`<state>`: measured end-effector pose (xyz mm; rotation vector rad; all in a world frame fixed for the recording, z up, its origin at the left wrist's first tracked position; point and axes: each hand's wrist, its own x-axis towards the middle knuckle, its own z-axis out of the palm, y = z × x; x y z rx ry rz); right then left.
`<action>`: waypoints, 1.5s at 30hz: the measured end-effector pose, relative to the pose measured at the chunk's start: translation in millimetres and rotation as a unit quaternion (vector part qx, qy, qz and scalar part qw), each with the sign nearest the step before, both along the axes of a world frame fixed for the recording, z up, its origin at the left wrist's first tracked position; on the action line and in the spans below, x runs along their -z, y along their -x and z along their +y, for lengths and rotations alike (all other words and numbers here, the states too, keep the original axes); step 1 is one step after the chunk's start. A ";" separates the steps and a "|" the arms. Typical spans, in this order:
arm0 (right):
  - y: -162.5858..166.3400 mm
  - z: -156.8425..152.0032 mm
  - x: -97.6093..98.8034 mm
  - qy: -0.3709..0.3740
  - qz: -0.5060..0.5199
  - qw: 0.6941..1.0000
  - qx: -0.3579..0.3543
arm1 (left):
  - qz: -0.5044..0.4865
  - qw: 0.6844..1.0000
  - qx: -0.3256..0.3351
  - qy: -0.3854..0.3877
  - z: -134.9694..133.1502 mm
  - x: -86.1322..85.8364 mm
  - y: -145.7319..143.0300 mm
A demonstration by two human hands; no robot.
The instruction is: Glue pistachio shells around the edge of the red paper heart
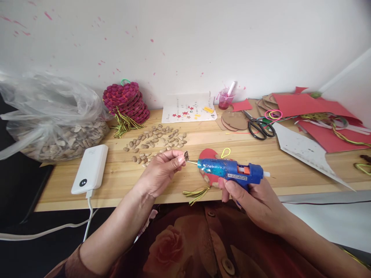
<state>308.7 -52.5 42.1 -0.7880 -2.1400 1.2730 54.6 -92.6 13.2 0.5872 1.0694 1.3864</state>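
Note:
Between the thumb and fingers of my left hand point(164, 170) is a small brown shell point(186, 156), which looks like a peanut shell. My right hand point(255, 204) grips a blue hot glue gun point(223, 168), its metal nozzle pointing left at the shell and touching or nearly touching it. Under the glue gun lies a red paper piece point(207, 153), partly hidden, with a yellow loop at its top, a few shells along its edge and a yellow-green tassel point(197, 194) at its lower end. Several peanut shells point(158, 135) are scattered on the wooden table beyond my left hand.
At left stand a plastic bag of shells point(66, 139) and a white power bank point(90, 170) with a cable. Behind are stacked magenta shell pieces point(126, 100), a paper sheet point(185, 110) and a cup point(225, 100). Scissors point(259, 127), cardboard and red paper point(313, 106) lie right.

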 end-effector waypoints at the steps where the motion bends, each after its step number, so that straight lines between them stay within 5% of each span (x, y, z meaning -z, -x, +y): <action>1: -0.1 -0.1 0.1 0.003 0.002 1.000 0.002 | 0.000 1.000 0.000 -0.001 0.0 0.1 -0.2; 19: -0.7 2.2 1.8 -0.001 -0.001 1.000 0.012 | 0.012 1.000 -0.003 0.003 2.6 -3.9 -3.4; 26: -10.3 19.9 23.0 0.187 0.103 0.966 0.143 | 0.133 0.990 0.004 -0.036 17.3 -9.1 -1.5; 29: -13.9 35.9 28.1 0.276 0.181 0.924 0.192 | 0.294 0.951 0.026 -0.093 32.0 -12.4 -3.2; 32: -16.2 50.5 29.8 0.325 0.213 0.894 0.224 | 0.451 0.873 0.048 -0.180 49.0 -14.2 -7.9; 38: -16.6 61.2 37.5 0.353 0.220 0.878 0.237 | 0.615 0.732 0.144 -0.256 77.2 -6.7 -17.3; 45: -16.2 60.0 42.0 0.333 0.210 0.890 0.230 | 0.651 0.687 0.227 -0.229 90.5 -7.0 -28.8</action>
